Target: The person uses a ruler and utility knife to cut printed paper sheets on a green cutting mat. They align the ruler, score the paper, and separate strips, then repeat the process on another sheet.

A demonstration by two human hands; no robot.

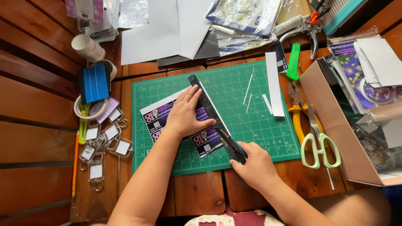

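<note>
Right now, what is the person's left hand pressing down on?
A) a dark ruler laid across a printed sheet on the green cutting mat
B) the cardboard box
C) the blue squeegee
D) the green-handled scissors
A: the left hand lies flat on the dark ruler over the printed sheet on the green cutting mat, while the right hand holds a utility knife at the ruler's lower end.

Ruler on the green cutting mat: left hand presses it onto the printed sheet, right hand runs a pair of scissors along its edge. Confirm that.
Not scissors. The head view shows the right hand holding a utility knife against the ruler; the green-handled scissors lie unused right of the cutting mat. The left hand does press the ruler onto the printed sheet.
</note>
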